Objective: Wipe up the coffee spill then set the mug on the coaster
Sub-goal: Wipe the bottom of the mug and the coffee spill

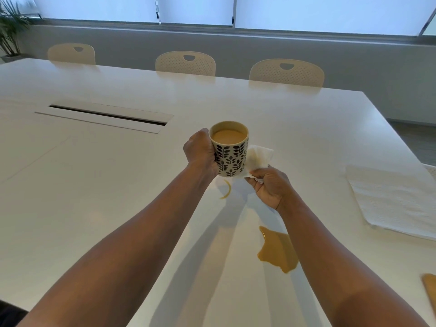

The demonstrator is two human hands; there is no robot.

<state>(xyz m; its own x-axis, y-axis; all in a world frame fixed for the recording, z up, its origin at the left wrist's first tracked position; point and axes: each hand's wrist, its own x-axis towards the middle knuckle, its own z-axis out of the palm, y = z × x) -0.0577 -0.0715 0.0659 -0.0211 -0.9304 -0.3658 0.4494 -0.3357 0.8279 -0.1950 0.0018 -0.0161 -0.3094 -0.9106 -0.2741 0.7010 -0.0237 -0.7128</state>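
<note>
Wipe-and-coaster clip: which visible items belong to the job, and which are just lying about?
Job: mug in left hand; stained napkin in right hand; coffee puddle; ring stain; coaster; paper towels.
Idle: chairs; plant.

Two bare forearms reach in from the near edge, uncovered from elbow to wrist, with no sleeve in view. The left grip [200,149] and the right grip [271,185] carry no glove, ring, watch or bracelet.
</note>
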